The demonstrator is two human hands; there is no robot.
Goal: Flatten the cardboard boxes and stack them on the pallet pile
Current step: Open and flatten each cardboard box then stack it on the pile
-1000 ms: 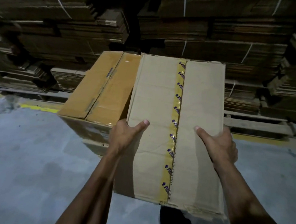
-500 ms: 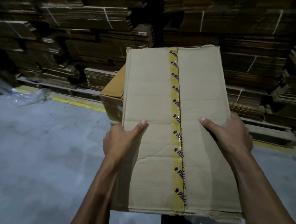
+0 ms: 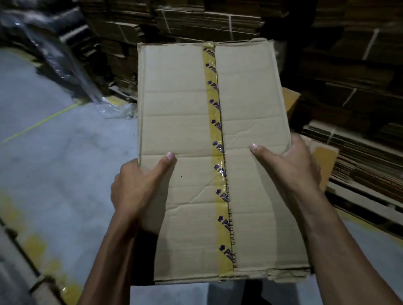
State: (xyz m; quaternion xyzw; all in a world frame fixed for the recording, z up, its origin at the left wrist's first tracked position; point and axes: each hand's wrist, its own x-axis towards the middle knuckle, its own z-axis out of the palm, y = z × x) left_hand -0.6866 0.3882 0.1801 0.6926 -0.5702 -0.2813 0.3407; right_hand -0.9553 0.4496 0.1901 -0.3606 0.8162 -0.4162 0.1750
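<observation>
I hold a pale brown cardboard box [image 3: 181,129] in front of me, its top sealed by a yellow printed tape strip down the middle. My left hand [image 3: 140,190] grips its left side, thumb lying on the top face. My right hand [image 3: 293,168] grips the right side in the same way. Behind it rise tall piles of flattened, strapped cardboard [image 3: 359,68] on pallets. An orange-brown box [image 3: 324,157] shows partly at the right, behind my right hand.
Grey concrete floor [image 3: 49,167] with yellow lines spreads to the left. Crumpled clear plastic wrap [image 3: 64,64] lies by the piles at the upper left. A pallet edge [image 3: 373,212] runs along the right. A low edge with yellow marks [image 3: 21,255] borders the lower left.
The view has swung to the right and the held box now covers most of the orange-brown box, which has shifted from left to right of it. Both hands keep the same hold.
</observation>
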